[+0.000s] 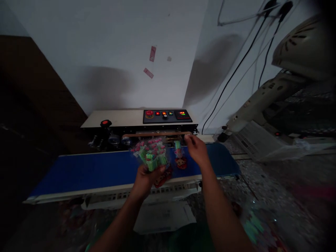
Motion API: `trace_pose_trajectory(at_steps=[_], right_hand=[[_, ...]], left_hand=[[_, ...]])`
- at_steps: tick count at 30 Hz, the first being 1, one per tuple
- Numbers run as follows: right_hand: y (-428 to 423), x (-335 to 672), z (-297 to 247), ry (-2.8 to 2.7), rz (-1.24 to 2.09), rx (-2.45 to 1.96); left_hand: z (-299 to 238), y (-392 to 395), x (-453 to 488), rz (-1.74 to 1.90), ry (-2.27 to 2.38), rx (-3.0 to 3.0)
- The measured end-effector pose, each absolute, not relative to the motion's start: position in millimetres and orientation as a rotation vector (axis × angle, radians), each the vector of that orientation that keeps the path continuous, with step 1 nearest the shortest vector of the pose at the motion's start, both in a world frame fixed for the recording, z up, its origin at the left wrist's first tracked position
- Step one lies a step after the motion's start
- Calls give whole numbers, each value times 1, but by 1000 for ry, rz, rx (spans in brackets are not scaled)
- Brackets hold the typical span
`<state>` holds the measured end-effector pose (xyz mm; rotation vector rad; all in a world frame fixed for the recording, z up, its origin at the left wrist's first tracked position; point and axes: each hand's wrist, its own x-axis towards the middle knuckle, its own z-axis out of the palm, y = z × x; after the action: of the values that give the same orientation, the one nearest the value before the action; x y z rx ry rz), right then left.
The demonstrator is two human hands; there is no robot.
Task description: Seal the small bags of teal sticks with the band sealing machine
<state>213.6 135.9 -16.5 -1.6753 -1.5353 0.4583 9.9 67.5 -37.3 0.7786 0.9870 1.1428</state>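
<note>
My left hand (148, 178) is closed around a fanned bunch of clear plastic packets (154, 154) above the front of the blue conveyor belt. Green stick-like pieces, pink shapes and red-haired cartoon figures show through the plastic. A single packet (180, 157) of the same kind lies on the belt, its figure end towards me. Just right of it is my right hand (196, 150), fingers curled together at the machine's sealing slot. Whether those fingertips pinch the packet's clear top edge is too dim to tell. Behind both hands stands the band sealing machine (118, 119).
The machine's control panel (168, 116) has lit buttons and a red knob. More packets (254, 224) lie low at the right, blurred and dark. A white plastic crate (257, 140) and a beige jointed arm (257, 99) stand at the right. Black cables (236, 66) hang along the wall.
</note>
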Motion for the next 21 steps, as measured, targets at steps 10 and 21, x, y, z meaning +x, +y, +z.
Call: trace_pose_trajectory(at_steps=[10, 21], right_hand=[[106, 162, 1, -1446, 983, -1073], [111, 164, -23, -1122, 1065, -959]], left_hand=[[-38, 67, 15, 1214, 950, 721], [-32, 65, 20, 1247, 940, 726]])
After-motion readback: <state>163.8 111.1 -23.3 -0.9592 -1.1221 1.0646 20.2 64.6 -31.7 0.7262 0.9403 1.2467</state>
